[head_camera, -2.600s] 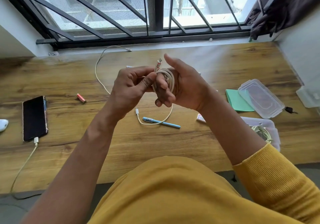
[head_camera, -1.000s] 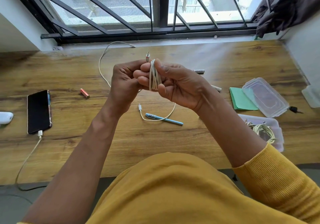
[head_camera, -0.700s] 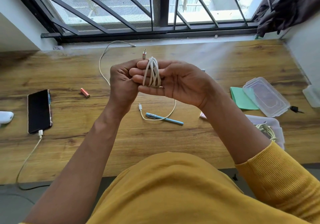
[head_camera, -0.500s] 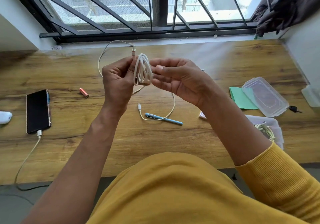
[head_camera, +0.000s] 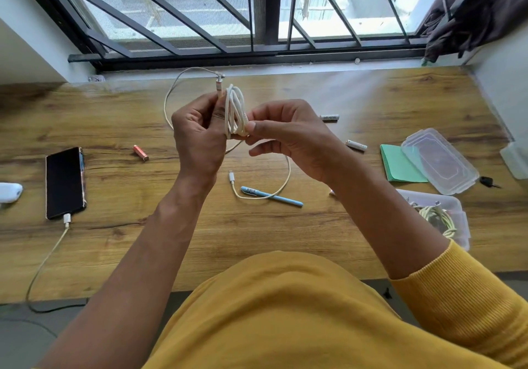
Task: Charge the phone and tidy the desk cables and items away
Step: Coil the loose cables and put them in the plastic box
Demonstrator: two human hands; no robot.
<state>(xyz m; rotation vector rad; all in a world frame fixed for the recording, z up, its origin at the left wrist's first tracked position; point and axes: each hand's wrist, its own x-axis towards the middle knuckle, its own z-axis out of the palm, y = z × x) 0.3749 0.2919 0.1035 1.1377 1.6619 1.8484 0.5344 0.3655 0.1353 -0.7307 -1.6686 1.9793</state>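
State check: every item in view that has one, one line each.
Phone: plugged in, screen dark.
Coil: bundled, held by both hands.
Left hand: grips coil.
Right hand: pinches coil.
Box: open, cable inside.
Lid: off, on desk.
Pen: capped, lying flat.

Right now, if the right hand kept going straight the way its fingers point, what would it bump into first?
The right hand points left, and its fingertips already pinch the coiled white cable. Just beyond sits the left hand holding that coil, so it would likely meet that next; depth is hard to judge.
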